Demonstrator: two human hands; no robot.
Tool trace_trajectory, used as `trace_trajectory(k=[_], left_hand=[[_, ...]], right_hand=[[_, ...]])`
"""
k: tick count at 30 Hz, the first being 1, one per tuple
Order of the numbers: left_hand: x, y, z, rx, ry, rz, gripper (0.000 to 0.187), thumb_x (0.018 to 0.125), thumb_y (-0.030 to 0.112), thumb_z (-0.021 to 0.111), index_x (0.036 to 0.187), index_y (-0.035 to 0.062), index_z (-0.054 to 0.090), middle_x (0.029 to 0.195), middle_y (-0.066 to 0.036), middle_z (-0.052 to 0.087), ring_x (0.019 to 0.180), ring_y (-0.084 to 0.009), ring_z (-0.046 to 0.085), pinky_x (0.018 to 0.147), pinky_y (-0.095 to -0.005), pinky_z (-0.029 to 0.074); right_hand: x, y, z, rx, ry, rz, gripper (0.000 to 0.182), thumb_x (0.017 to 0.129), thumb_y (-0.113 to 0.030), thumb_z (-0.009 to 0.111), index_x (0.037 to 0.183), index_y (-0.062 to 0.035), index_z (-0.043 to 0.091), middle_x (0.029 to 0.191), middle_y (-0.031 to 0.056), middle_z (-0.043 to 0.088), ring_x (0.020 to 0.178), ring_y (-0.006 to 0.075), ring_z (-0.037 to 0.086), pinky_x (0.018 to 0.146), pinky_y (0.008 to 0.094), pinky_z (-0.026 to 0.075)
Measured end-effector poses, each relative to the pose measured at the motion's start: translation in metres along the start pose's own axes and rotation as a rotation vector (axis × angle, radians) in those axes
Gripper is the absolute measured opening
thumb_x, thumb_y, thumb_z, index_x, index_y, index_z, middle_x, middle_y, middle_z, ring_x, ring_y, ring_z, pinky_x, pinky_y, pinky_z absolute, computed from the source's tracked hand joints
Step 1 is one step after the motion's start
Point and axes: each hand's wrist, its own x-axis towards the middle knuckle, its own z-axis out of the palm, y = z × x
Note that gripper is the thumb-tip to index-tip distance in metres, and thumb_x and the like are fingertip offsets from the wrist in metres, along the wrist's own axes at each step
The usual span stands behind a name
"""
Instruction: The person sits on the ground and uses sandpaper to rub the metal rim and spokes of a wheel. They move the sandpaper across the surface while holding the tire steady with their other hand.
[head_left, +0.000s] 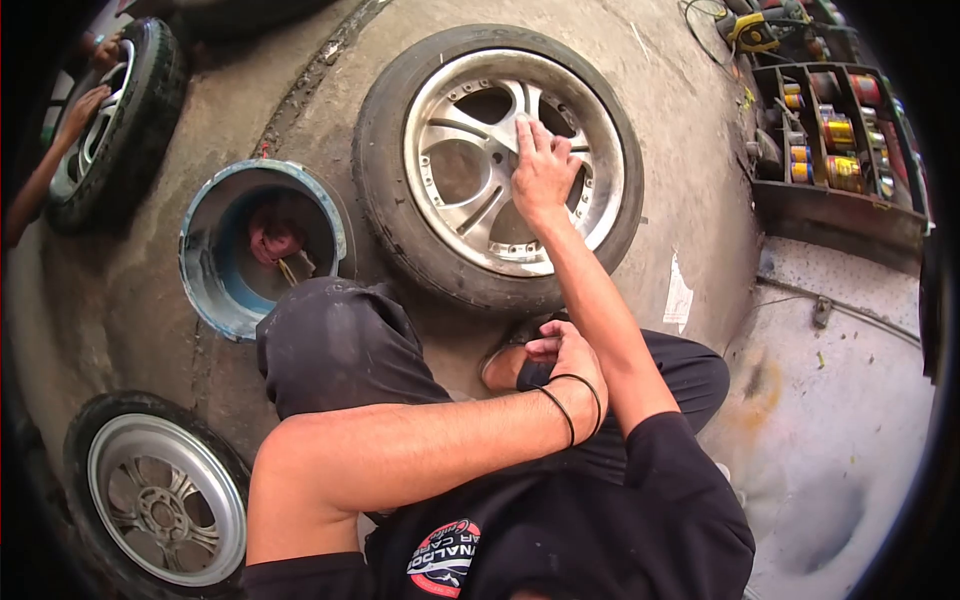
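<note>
The right hand (543,172) lies flat on the alloy rim (480,160) of the wheel (500,165) that rests on the concrete floor (700,150) in the middle of the scene, far from the person. The fingers are stretched out over a spoke and the rim's edge; its grip is open and closes on nothing. The left hand (560,355) is tucked near the body, by the knee, loosely curled; I cannot tell whether its grip holds anything.

To the left of the wheel a blue tub (262,245) stands close to the knee. Another wheel (160,495) lies near left, and a third wheel (110,120) far left, where another person's hand (85,105) touches it. A rack of cans (835,140) stands far right.

The likely risks: a flat palm slides on smooth metal, so fingers could slip into a gap between spokes. A shift of the knee could knock the tub.
</note>
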Motion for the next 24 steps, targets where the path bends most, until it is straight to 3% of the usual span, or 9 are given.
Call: trace_trajectory(k=[2,4,8,10,14,18,20,22,24], left_hand=[[-0.002,0.007,0.003,0.022,0.022,-0.018,0.036,0.088,0.031,0.077,0.115,0.0075,0.078,0.1,-0.017,0.076,0.087,-0.0398,0.071,0.091,-0.0602,0.047],[-0.006,0.0,0.0,-0.091,0.004,0.09,0.036,0.087,0.03,0.077,0.113,0.006,0.078,0.098,-0.018,0.076,0.087,-0.0392,0.071,0.092,-0.0587,0.047],[0.004,0.004,0.003,-0.05,-0.003,-0.014,0.035,0.088,0.03,0.075,0.114,0.0069,0.078,0.097,-0.017,0.075,0.085,-0.0389,0.07,0.092,-0.0597,0.046],[-0.014,-0.001,-0.002,-0.058,0.036,0.013,0.034,0.088,0.029,0.075,0.114,0.0073,0.078,0.097,-0.016,0.075,0.085,-0.0386,0.07,0.092,-0.0597,0.046],[-0.01,-0.002,-0.001,-0.073,0.046,0.064,0.035,0.087,0.029,0.077,0.113,0.0071,0.078,0.098,-0.018,0.075,0.085,-0.0373,0.07,0.091,-0.0577,0.046],[-0.006,-0.008,-0.004,-0.051,-0.042,0.07,0.04,0.081,0.03,0.082,0.114,0.0075,0.078,0.099,-0.019,0.074,0.087,-0.0374,0.07,0.092,-0.0576,0.046],[-0.007,-0.015,-0.008,-0.08,-0.098,0.156,0.042,0.08,0.031,0.084,0.114,0.0068,0.077,0.1,-0.02,0.074,0.088,-0.0374,0.07,0.092,-0.0565,0.047],[-0.002,-0.014,-0.006,-0.08,-0.069,0.081,0.042,0.08,0.032,0.084,0.114,0.0071,0.077,0.101,-0.02,0.074,0.089,-0.0374,0.07,0.092,-0.0567,0.047],[0.0,-0.016,-0.007,-0.076,-0.046,0.01,0.042,0.081,0.032,0.084,0.114,0.0074,0.077,0.102,-0.019,0.074,0.09,-0.0374,0.07,0.092,-0.0569,0.047]], right_hand=[[0.009,0.001,0.008,-0.015,0.042,0.007,0.063,0.086,-0.01,0.062,0.147,-0.0242,0.06,0.145,-0.0059,0.06,0.114,0.0278,0.056,0.093,0.0489,0.043],[0.015,0.0,0.009,-0.023,0.024,0.024,0.065,0.084,-0.01,0.065,0.147,-0.0252,0.06,0.144,-0.006,0.061,0.114,0.0282,0.056,0.093,0.0501,0.043],[0.028,0.011,-0.002,-0.034,-0.029,-0.038,0.069,0.079,-0.013,0.072,0.145,-0.0276,0.061,0.14,-0.0052,0.062,0.116,0.0283,0.056,0.094,0.0528,0.044],[0.031,0.009,-0.018,-0.037,-0.087,-0.041,0.056,0.087,-0.016,0.068,0.141,-0.0272,0.065,0.132,-0.0063,0.065,0.117,0.0267,0.056,0.095,0.0514,0.042],[0.038,0.015,-0.02,-0.033,-0.182,-0.043,0.066,0.081,-0.015,0.072,0.144,-0.0304,0.062,0.141,-0.0051,0.063,0.117,0.0292,0.057,0.094,0.0544,0.045],[0.073,0.028,-0.006,-0.05,-0.137,-0.12,0.064,0.083,-0.016,0.071,0.144,-0.0309,0.062,0.139,-0.0054,0.064,0.118,0.0289,0.058,0.093,0.0534,0.047],[0.078,0.03,-0.014,-0.036,-0.189,-0.139,0.055,0.088,-0.018,0.067,0.142,-0.0303,0.065,0.138,-0.0051,0.066,0.12,0.0278,0.058,0.098,0.0532,0.044],[0.046,0.031,-0.015,-0.061,-0.063,-0.137,0.061,0.085,-0.01,0.064,0.144,-0.0271,0.062,0.145,-0.0031,0.061,0.12,0.0292,0.057,0.095,0.0517,0.046],[0.003,0.032,-0.012,-0.04,0.062,-0.097,0.056,0.09,-0.01,0.061,0.143,-0.0262,0.064,0.144,-0.0039,0.061,0.119,0.0265,0.056,0.098,0.049,0.041]])
